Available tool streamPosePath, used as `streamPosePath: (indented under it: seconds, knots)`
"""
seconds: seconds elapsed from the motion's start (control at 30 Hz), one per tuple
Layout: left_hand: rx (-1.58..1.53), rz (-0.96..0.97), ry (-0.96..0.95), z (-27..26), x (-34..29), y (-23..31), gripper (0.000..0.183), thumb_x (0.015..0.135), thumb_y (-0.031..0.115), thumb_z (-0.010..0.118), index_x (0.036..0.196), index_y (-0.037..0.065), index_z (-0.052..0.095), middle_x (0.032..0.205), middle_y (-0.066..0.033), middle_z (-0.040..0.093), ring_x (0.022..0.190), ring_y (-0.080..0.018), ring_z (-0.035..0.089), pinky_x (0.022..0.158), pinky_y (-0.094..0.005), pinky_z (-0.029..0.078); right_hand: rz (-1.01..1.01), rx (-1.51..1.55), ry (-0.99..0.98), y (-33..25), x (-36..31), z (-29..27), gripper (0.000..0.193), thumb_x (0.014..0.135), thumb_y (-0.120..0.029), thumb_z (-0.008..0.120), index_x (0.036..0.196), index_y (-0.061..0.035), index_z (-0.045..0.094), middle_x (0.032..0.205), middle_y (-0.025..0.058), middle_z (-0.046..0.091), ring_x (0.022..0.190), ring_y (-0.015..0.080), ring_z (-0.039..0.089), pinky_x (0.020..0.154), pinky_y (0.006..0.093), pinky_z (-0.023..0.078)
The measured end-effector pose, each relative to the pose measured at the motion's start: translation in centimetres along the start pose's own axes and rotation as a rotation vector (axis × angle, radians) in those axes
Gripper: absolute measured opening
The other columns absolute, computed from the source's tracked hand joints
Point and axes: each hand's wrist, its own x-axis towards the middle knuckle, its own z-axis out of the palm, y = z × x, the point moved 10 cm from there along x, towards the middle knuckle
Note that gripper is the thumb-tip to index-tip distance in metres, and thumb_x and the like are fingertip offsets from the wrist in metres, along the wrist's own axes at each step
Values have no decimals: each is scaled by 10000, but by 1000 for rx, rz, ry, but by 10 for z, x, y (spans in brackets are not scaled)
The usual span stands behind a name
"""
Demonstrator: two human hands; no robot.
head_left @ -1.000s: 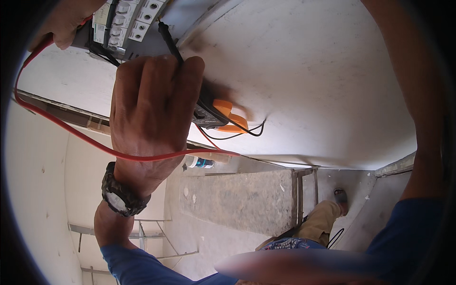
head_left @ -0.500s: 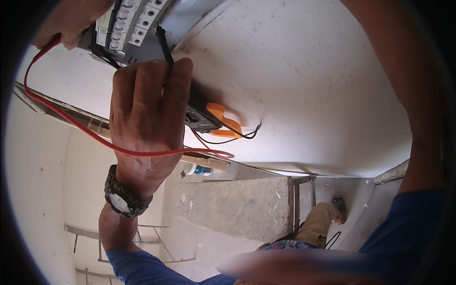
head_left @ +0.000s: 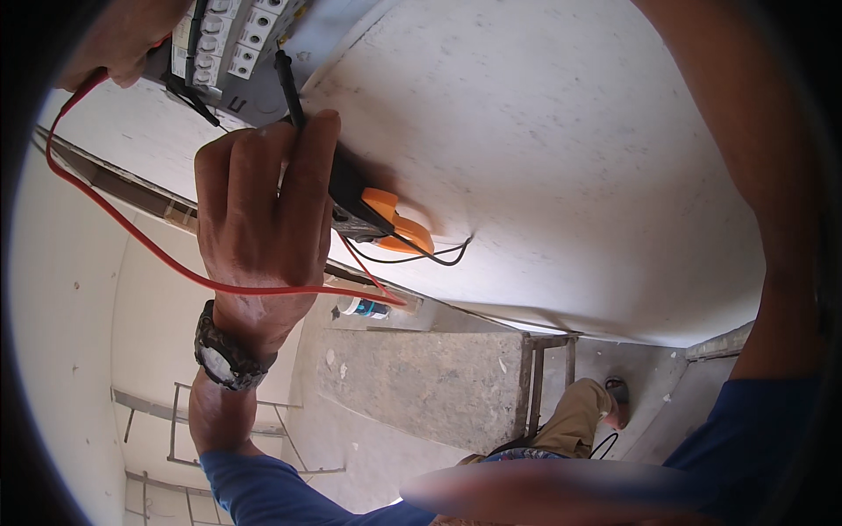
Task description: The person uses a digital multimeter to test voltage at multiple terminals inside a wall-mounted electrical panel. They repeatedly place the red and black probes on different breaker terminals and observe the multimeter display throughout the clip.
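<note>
the left hand (head_left: 263, 202) is in the middle of the scene, with its back to the camera, and its fingers are closed in a narrow grip. between the thumb and the bent fingers it holds a black probe (head_left: 288, 83), which points to the far side. the tip of this probe is near a small yellowish part, just to the right of the white circuit breakers (head_left: 254, 35); i cannot tell if they touch. the breakers are set in two rows in a grey metal box (head_left: 254, 103), at the far left.

the right hand (head_left: 123, 39) is at the far left edge, partly cut by the picture, with its fingers curled. it holds the end part of a red lead (head_left: 246, 290), but the fingertips are not clear. this lead hangs down on the left, passes in front of the left wrist and turns back toward a dark clamp meter (head_left: 358, 221). the meter is just to the right of the left hand and partly behind it, so i cannot tell if the palm also supports it. its orange clamp (head_left: 417, 238) is at the right end, and a thin black lead (head_left: 452, 260) makes a loop beside it, before a white wall (head_left: 570, 175).

a dark watch (head_left: 226, 352) is around the left wrist. on the near side there is a grey bench (head_left: 430, 381)
</note>
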Motion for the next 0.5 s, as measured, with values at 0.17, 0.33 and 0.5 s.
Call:
streamPosePath:
  seconds: [0.17, 0.33, 0.5]
  knots:
    - [-5, -20, 5, -1, 1, -3, 531, 758, -31, 773, 1287, 9, 765, 1111, -112, 607, 1018, -294, 573, 766, -405, 545, 4, 0, -7, 0, 3, 1, 224, 1004, -192, 684, 994, -1, 801, 843, 174, 768, 774, 335, 732, 734, 445, 578]
    - [1, -19, 20, 0, 5, -1, 534, 753, -18, 776, 1285, 12, 765, 1110, -109, 611, 1012, -295, 572, 774, -410, 549, 8, -9, -17, 3, 7, 5, 225, 1005, -192, 682, 996, -2, 802, 844, 175, 768, 776, 338, 732, 736, 449, 579]
    - [-22, -63, -6, -2, 7, -4, 549, 744, -21, 774, 1291, 22, 767, 1092, -100, 613, 995, -299, 576, 782, -407, 557, 13, -11, -28, 6, 15, 7, 226, 1005, -193, 680, 998, -3, 802, 845, 176, 768, 777, 342, 733, 738, 452, 580]
